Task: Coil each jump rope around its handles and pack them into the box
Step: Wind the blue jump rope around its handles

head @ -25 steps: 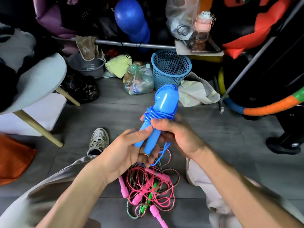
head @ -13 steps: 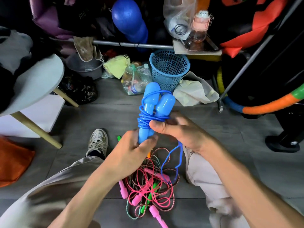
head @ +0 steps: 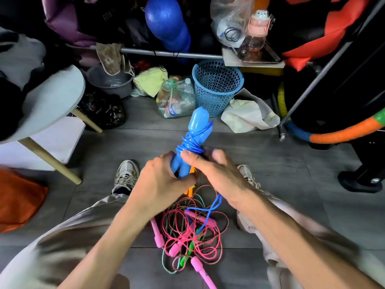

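I hold the blue jump rope's two handles [head: 195, 132] together, upright in front of me, with blue cord wound around their middle. My left hand [head: 160, 184] grips the handles' lower ends. My right hand [head: 216, 172] pinches the blue cord against the handles, thumb on top. A loose tail of blue cord [head: 212, 207] hangs below my right hand. On the floor between my legs lies a tangled pile of ropes [head: 191, 232] with pink handles [head: 158, 234], a green handle and multicoloured cord. No box is in view.
A blue mesh basket [head: 216, 86] and a clear bag of bottles [head: 177, 99] stand on the grey floor ahead. A grey round stool [head: 52, 101] with wooden legs is at the left. Hoops [head: 343, 132] lean at the right. My shoes [head: 127, 174] flank the pile.
The handles tilted from side by side to leaning right. My right hand carried the cord around them, so the hanging blue tail is shorter.
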A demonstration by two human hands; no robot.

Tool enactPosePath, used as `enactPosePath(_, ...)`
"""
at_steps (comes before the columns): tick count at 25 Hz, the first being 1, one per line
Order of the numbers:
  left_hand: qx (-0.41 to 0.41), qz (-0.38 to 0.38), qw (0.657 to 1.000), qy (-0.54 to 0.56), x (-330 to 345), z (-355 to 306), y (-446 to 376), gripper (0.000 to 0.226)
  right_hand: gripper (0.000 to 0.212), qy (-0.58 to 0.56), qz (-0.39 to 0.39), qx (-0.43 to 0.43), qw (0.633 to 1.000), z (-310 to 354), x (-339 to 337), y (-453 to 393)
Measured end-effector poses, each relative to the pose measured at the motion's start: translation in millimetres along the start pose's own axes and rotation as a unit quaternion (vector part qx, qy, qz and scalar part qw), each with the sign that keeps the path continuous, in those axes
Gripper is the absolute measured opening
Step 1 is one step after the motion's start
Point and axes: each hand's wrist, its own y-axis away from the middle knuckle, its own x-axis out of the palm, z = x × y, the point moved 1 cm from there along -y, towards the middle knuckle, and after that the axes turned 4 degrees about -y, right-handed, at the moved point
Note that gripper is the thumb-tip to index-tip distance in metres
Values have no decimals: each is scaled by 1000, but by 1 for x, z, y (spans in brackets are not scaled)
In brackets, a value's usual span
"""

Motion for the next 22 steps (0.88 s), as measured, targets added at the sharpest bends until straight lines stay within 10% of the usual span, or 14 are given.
enactPosePath(4,-88,187,853,479,-14,-10,4,17,16,-103,125,-34,986,15,-14,-4)
enactPosePath(8,-79,204,816,535,-6,-18,13,15,20,-107,179,-33,977,19,-20,-5)
enactPosePath(12,-61,100,915,386,1,-12,3,33,31,-24,89,-9,996,11,-16,-5)
enactPosePath(15,20,-24,997,75,5,-5,0,30,40,138,12,2,990,8,-8,-5)
enactPosePath(22,122,-111,927,-337,27,-14,10,20,28,-154,67,195,966,0,-10,-5)
